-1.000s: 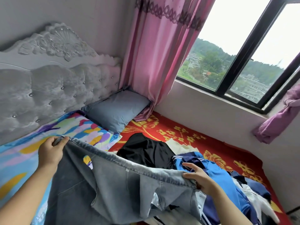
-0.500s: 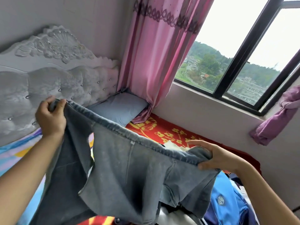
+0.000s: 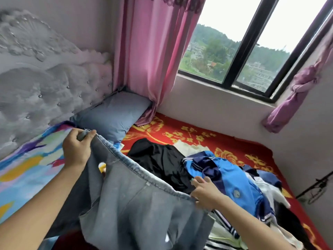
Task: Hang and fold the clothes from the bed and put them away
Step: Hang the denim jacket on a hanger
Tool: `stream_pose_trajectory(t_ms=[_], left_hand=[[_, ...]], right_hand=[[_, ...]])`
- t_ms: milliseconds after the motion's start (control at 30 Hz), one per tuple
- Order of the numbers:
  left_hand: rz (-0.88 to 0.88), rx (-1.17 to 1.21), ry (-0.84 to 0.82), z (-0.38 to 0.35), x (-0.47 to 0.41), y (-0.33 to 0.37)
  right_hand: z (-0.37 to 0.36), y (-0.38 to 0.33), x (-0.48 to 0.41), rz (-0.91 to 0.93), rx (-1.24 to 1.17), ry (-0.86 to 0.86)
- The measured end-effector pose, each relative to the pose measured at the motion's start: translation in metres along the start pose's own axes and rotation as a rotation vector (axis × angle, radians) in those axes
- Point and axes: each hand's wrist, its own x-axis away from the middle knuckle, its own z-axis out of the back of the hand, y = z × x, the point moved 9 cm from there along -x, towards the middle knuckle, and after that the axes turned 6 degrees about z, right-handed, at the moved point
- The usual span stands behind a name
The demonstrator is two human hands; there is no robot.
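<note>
**Figure. Jeans held out by the waistband, ready for folding.** We hold the grey denim jeans (image 3: 135,213) by the waistband, stretched between both hands above the bed (image 3: 239,148). The left hand (image 3: 76,150), at about eight o'clock of the view, has fingers and thumb clamped round one end of the band. The right hand (image 3: 205,193), at five o'clock, pinches the other end; how its fingers lie beneath the cloth we cannot tell. The legs hang toward six o'clock and run out of view. The pile yet to be handled, with a black garment (image 3: 162,159) and a blue jacket (image 3: 232,179), lies on the red cover from centre toward four o'clock. A grey-blue pillow (image 3: 111,114) sits at nine o'clock against the headboard (image 3: 45,91). To do this step well, we judge, the band should be taut and level. The side seams should then be brought together so one leg lies on the other. The jeans are best lowered onto a bare part of the bed, away from the pile, before folding.
</note>
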Motion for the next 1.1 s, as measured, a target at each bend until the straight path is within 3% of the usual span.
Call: stream_pose_trajectory(t_ms=[67,300,400,467,500,567,633,800,900,1000,1100], left_hand=[[-0.009,0.007,-0.011,-0.009,0.001,0.001],[0.018,-0.028,-0.087,-0.042,0.014,0.001],[0.048,-0.01,-0.105,-0.062,0.018,0.004],[0.081,0.028,-0.097,-0.072,0.012,0.003],[0.098,0.046,-0.097,-0.077,0.007,0.002],[0.118,0.075,-0.08,-0.086,0.003,0.004],[0.098,0.078,-0.044,-0.091,0.006,0.012],[0.168,0.086,-0.033,-0.108,0.034,-0.005],[0.216,0.029,-0.148,-0.127,0.061,-0.017],[0.217,-0.131,-0.266,-0.146,0.104,-0.021],[0.245,-0.216,-0.402,-0.17,0.154,-0.021]], right_hand=[[0.006,0.019,0.006,-0.138,0.084,0.081],[0.07,0.091,0.093,-0.589,0.305,0.79],[0.076,0.121,0.125,-0.735,0.23,0.951],[0.069,0.137,0.128,-0.802,0.168,0.901],[0.059,0.151,0.125,-0.838,0.076,0.798],[0.015,0.185,0.117,-0.895,-0.291,0.542],[-0.025,0.198,0.105,-0.817,-0.681,0.369],[-0.057,0.212,0.097,-0.59,-1.398,0.349],[-0.075,0.232,0.094,-0.589,-1.471,0.411],[-0.118,0.248,0.086,-0.735,-1.305,0.448],[-0.18,0.24,0.077,-0.819,-1.147,0.349]])
